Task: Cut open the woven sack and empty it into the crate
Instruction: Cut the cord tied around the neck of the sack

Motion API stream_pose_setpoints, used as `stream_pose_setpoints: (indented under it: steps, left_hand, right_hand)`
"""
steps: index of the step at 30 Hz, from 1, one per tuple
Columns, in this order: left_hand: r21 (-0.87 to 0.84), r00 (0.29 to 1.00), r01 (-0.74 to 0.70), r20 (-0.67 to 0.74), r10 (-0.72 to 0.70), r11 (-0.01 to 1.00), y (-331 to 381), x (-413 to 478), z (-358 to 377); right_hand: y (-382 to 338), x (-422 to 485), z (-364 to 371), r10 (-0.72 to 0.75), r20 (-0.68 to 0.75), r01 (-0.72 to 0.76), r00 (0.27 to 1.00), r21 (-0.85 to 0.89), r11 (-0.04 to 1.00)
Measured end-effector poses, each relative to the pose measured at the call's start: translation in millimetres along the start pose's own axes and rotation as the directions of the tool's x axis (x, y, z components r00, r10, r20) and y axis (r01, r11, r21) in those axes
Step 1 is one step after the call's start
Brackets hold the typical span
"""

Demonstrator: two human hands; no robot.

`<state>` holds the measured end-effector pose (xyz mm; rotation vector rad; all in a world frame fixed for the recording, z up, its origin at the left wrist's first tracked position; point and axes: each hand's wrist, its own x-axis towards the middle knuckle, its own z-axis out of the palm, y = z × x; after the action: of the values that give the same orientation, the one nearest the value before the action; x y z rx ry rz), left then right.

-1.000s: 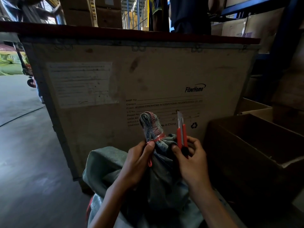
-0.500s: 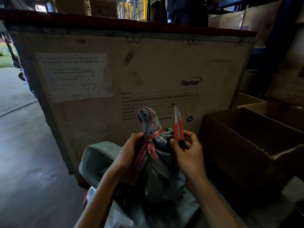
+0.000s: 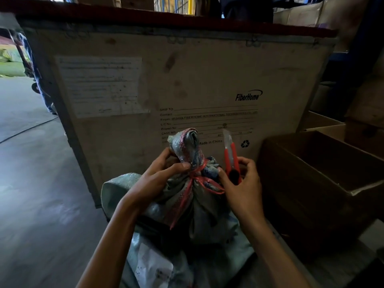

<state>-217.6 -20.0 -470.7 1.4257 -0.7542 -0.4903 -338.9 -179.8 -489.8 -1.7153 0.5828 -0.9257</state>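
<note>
A grey-green woven sack [image 3: 199, 221] stands in front of me, its neck bunched and tied with a red plastic string [image 3: 199, 179]. My left hand [image 3: 160, 179] grips the sack's neck just below the tuft, thumb on the knot. My right hand [image 3: 241, 183] holds a red utility knife [image 3: 231, 156] upright, blade out and pointing up, just right of the tied neck. Right behind the sack rises the big plywood crate [image 3: 187, 80] marked FiberHome, with a dark red top rim.
An open cardboard box [image 3: 324, 183] sits on the floor at my right, with more boxes [image 3: 324, 121] behind it. Grey concrete floor [image 3: 35, 183] stretches to the left. A person's legs [image 3: 41, 92] stand beyond the crate's left corner; another person stands behind the crate.
My left hand has shifted up the sack's neck and the red string's knot and loose ends now face me. The knife in my right hand has stayed upright beside the neck.
</note>
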Motion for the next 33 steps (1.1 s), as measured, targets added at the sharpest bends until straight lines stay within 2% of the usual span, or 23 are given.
stream_pose_setpoints:
  steps: [5,10,12,15,18,21,25,28,31,33]
  left_hand:
    - [0.007,0.987,0.003,-0.162,-0.002,1.0,14,-5,-1]
    - [0.312,0.97,0.009,-0.234,0.068,0.95,29,-15,-12]
    - [0.377,0.958,-0.081,-0.227,0.176,0.923,36,-18,-14]
    - [0.246,0.923,-0.27,-0.209,0.323,0.931,49,-25,-10]
    - [0.22,0.886,-0.342,-0.247,0.391,0.914,59,-28,0]
    - [0.173,0.9,-0.271,-0.303,0.313,0.947,61,-29,13]
    - [-0.118,0.973,-0.01,-0.232,-0.018,0.993,53,-22,19]
    - [-0.322,0.98,0.117,-0.116,-0.162,0.94,43,-17,19]
    - [-0.516,0.968,0.23,0.035,-0.248,0.825,34,-17,25]
    - [-0.582,0.962,0.265,0.111,-0.248,0.768,30,-19,28]
  right_hand:
    - [-9,-3,-6,-0.058,-0.016,0.058,0.998,0.012,0.998]
    - [-20,-13,-12,-0.243,0.02,0.244,0.97,-0.015,0.97]
    - [-25,-16,-13,-0.293,0.017,0.293,0.956,-0.015,0.956]
    - [-32,-22,-11,-0.339,0.006,0.339,0.941,0.002,0.941]
    - [-39,-28,-12,-0.386,0.0,0.385,0.923,0.038,0.922]
    - [-45,-32,-11,-0.404,0.004,0.403,0.915,0.054,0.914]
    - [-53,-38,-8,-0.342,0.107,0.329,0.934,0.122,0.936]
    - [-49,-41,-6,-0.326,0.193,0.313,0.925,0.096,0.945]
    - [-47,-40,-6,-0.337,0.167,0.33,0.927,0.069,0.941]
    - [-46,-40,-5,-0.348,0.153,0.344,0.925,0.051,0.937]
